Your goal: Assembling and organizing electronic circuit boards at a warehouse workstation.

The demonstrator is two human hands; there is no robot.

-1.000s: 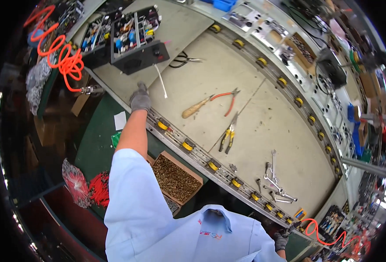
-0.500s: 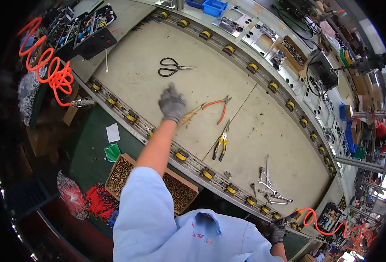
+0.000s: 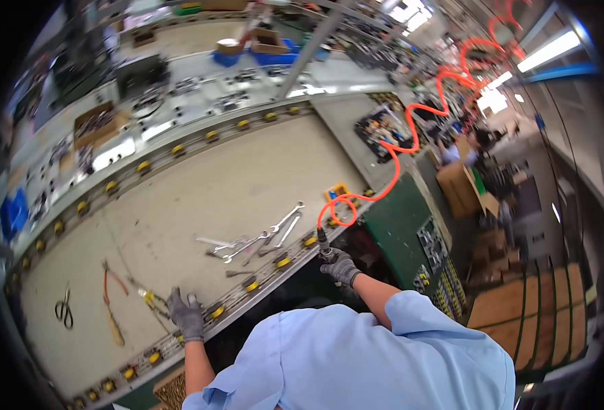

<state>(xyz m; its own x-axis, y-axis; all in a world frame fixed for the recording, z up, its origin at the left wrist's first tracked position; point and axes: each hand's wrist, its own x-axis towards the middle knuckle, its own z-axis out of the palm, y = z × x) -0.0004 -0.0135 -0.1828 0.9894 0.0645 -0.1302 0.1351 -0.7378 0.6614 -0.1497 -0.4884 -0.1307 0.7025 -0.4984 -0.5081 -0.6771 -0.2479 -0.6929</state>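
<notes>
My left hand (image 3: pixel 186 316), in a grey glove, hovers over the near rail with thumb and fingers apart, holding nothing. Just left of it lie pliers with yellow-and-black handles (image 3: pixel 149 298). Farther left are red-handled cutters (image 3: pixel 115 280), a tool with a tan handle (image 3: pixel 115 329) and black-handled scissors (image 3: pixel 64 311). My right hand (image 3: pixel 341 266), gloved too, is closed around an air tool (image 3: pixel 324 244) at the near edge. An orange coiled hose (image 3: pixel 411 109) runs up from its end; the glove hides most of the tool.
Several wrenches (image 3: pixel 250 246) lie in a loose group on the table (image 3: pixel 240 171). Rails with yellow rollers (image 3: pixel 283 261) border the table's near and far sides. A yellow container (image 3: pixel 337 192) sits by the right corner. Beyond it stands a tray of small parts (image 3: pixel 386 128).
The view has swung to the right. My left hand has come back from beside the scissors to the near rail by the pliers. My right hand now shows more fully, gripping the air tool.
</notes>
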